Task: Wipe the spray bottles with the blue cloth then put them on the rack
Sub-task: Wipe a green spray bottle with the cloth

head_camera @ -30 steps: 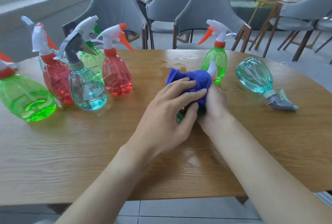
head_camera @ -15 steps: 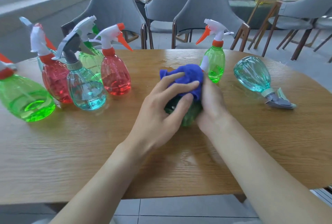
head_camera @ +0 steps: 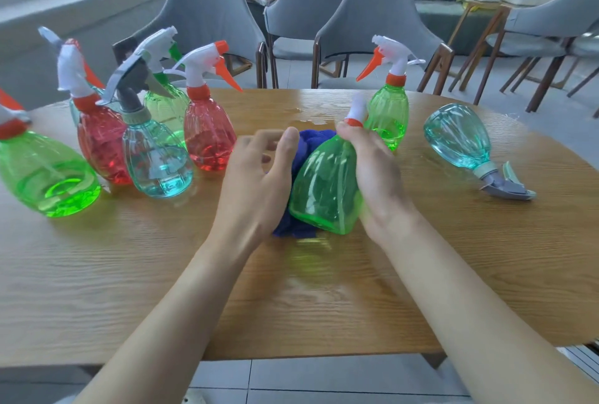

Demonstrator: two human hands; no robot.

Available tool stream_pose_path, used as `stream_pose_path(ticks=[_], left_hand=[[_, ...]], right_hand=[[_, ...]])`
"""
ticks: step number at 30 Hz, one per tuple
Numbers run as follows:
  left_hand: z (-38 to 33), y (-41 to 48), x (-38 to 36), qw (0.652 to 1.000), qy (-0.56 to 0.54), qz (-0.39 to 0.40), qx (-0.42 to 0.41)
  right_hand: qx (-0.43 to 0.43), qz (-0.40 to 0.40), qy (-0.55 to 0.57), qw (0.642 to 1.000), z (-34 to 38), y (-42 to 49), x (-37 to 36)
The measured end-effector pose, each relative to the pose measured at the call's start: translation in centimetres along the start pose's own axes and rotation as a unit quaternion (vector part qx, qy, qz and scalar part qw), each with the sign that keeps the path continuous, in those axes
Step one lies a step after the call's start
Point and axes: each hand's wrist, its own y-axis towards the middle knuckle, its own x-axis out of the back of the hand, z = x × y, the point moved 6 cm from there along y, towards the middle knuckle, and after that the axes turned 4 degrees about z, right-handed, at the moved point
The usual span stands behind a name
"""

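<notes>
- Right hand [head_camera: 376, 173] clamps the green bottle [head_camera: 324, 189] by the neck, tilted over the bench [head_camera: 129, 274].
- Left hand [head_camera: 256, 183] is against the blue cloth [head_camera: 311, 141]; grip blurred, can't tell.
- Looks light, slick plastic; neck holds best.

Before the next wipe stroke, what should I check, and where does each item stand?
1. Right hand grips the tilted green bottle: ok.
2. Left hand holds the blue cloth: cannot tell, blurred.
3. Rack in view: not ok, none visible.
4. Table dry: not ok, puddle beyond the cloth.
5. Teal bottle upright: not ok, lying on its side.
</notes>
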Motion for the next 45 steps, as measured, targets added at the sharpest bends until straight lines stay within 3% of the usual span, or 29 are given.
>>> stream_pose_path(ticks=[3, 7, 9, 11, 14, 18, 22, 25, 29, 33, 42, 45], left_hand=[[-1.2, 0.1, 0.9, 1.000, 0.005, -0.011, -0.024], [-1.9, -1.0, -1.4, 0.981, -0.041, 0.185, 0.031], [-1.5, -1.2, -2.1, 0.969, -0.105, 0.214, 0.069], [-0.9, -0.7, -1.9, 0.958, -0.185, 0.191, 0.108], [-0.3, -0.2, -1.1, 0.914, -0.332, 0.161, 0.168], [0.1, -0.2, -1.0, 0.881, -0.402, 0.164, 0.190], [0.0, 0.0, -0.5, 0.895, -0.387, 0.117, 0.188], [0.2, 0.1, -0.3, 0.908, -0.370, 0.085, 0.176], [0.3, 0.1, -1.0, 0.906, -0.371, 0.092, 0.183], [0.6, 0.2, -1.1, 0.897, -0.399, 0.083, 0.173], [2.0, -0.3, -2.4, 0.815, -0.541, 0.091, 0.187], [1.2, 0.0, -2.9, 0.820, -0.536, 0.094, 0.176]], right_hand=[[0.058, 0.002, -0.087, 0.995, 1.3, -0.6, -0.5], [0.082, 0.032, -0.095, 0.992, 2.0, -0.7, -1.2], [0.064, 0.070, -0.059, 0.994, 1.8, -0.6, -1.7], [0.057, 0.092, -0.012, 0.994, 1.7, -0.4, -1.9], [0.067, 0.049, -0.008, 0.996, 1.4, 0.3, -1.0], [0.110, -0.004, -0.034, 0.993, 1.3, -0.5, -0.3], [0.180, -0.069, -0.017, 0.981, 2.4, -0.9, 0.9], [0.241, -0.064, -0.045, 0.968, 3.4, -1.5, 0.6], [0.333, 0.032, -0.170, 0.927, 3.5, -3.2, -2.5], [0.378, 0.077, -0.247, 0.889, 3.4, -4.3, -3.8], [0.501, 0.104, -0.434, 0.742, 3.0, -6.5, -5.4], [0.481, 0.120, -0.452, 0.742, 2.5, -5.5, -4.8]])
